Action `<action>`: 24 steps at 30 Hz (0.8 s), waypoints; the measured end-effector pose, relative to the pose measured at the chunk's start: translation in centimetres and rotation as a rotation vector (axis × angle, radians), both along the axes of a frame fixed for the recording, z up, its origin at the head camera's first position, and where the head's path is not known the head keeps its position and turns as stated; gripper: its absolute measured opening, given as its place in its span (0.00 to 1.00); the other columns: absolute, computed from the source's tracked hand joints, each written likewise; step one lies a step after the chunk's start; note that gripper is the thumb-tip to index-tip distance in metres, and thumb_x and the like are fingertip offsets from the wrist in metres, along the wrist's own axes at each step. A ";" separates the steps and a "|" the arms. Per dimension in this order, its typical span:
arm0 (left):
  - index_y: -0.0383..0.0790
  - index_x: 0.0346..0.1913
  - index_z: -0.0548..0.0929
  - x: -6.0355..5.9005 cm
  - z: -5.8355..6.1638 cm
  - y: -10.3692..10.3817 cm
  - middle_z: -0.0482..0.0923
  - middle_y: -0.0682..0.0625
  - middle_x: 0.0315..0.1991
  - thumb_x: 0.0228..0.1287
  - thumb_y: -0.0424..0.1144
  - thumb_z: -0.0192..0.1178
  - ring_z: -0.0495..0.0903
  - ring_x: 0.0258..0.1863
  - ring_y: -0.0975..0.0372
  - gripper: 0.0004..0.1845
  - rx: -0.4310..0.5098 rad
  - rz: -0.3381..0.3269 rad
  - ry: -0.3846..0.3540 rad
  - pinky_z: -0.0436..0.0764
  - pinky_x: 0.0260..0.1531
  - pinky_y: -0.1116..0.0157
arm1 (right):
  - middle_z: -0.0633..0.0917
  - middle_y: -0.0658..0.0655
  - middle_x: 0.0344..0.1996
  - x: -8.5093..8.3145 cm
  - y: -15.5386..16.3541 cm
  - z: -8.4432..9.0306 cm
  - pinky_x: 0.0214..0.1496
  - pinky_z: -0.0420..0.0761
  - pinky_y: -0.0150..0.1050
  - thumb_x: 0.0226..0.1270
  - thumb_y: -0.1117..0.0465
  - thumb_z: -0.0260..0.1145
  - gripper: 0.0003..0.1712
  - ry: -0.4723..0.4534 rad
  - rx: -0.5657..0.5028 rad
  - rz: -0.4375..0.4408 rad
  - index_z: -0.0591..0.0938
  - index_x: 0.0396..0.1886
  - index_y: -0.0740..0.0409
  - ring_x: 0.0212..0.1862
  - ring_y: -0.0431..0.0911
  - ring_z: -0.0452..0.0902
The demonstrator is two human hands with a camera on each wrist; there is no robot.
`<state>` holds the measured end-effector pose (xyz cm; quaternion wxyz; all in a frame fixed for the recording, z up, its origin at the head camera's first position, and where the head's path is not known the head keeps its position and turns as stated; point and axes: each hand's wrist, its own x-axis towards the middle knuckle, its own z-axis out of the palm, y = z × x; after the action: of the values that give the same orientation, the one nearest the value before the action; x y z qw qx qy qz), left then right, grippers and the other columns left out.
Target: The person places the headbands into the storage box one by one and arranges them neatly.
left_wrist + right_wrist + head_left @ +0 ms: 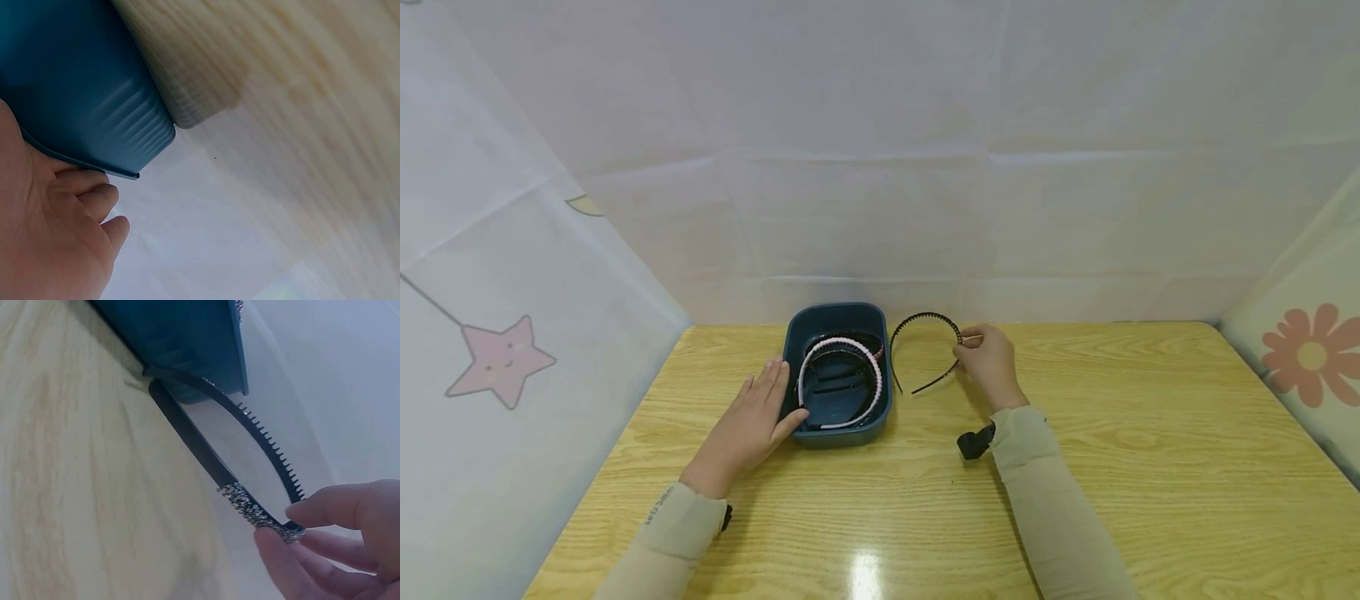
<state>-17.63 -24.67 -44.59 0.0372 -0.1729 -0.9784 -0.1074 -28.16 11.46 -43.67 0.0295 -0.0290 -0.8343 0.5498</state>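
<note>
A dark blue plastic basket [883,421] stands on the table and holds several headbands, among them a pale pink one [878,379] lying on top of dark ones. Along its left rim rests my left hand [748,425], fingers fairly straight and thumb over the front corner. The left wrist view has that hand [69,219] against the basket's edge [106,119]. Just right of the basket, my right hand [990,362] pinches a black toothed headband [925,315] by its side. Silvery beads [244,503] on this headband show in the right wrist view; its tips point towards the basket.
The wooden table [1142,467] runs back to a pale cloth wall [880,208]. Side cloths carry a pink star [501,360] and an orange flower [1311,356]. A black wrist device [975,442] sits at the right cuff.
</note>
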 end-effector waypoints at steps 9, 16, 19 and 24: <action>0.25 0.79 0.49 0.0 0.0 0.0 0.43 0.33 0.80 0.79 0.60 0.46 0.44 0.80 0.42 0.46 0.005 -0.001 -0.005 0.46 0.78 0.43 | 0.84 0.67 0.48 0.3 -0.3 1.0 0.41 0.90 0.47 0.67 0.69 0.66 0.21 0.129 -0.058 -0.042 0.79 0.60 0.66 0.35 0.53 0.88; 0.25 0.79 0.49 0.0 0.0 -0.1 0.43 0.33 0.80 0.79 0.61 0.46 0.44 0.80 0.43 0.46 0.002 0.000 -0.003 0.46 0.78 0.43 | 0.83 0.64 0.48 0.2 -0.6 1.5 0.37 0.88 0.33 0.69 0.67 0.68 0.21 0.253 -0.082 -0.083 0.79 0.60 0.64 0.44 0.55 0.86; 0.25 0.79 0.49 0.0 0.0 -0.1 0.43 0.33 0.80 0.79 0.61 0.45 0.44 0.80 0.43 0.46 0.001 0.001 -0.006 0.46 0.78 0.43 | 0.84 0.63 0.47 0.2 -0.9 1.9 0.37 0.88 0.33 0.68 0.67 0.70 0.20 0.319 -0.083 -0.105 0.80 0.58 0.64 0.44 0.54 0.85; 0.25 0.79 0.49 0.0 0.0 -0.1 0.43 0.33 0.80 0.79 0.61 0.46 0.44 0.80 0.42 0.46 0.001 0.003 -0.011 0.46 0.78 0.43 | 0.85 0.63 0.47 0.2 -1.4 2.4 0.34 0.86 0.28 0.66 0.67 0.72 0.21 0.421 -0.071 -0.124 0.81 0.57 0.64 0.44 0.53 0.86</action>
<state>-17.64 -24.76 -44.60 0.0323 -0.1710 -0.9787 -0.1086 -28.00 10.05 -41.26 0.2358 0.0343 -0.7865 0.5698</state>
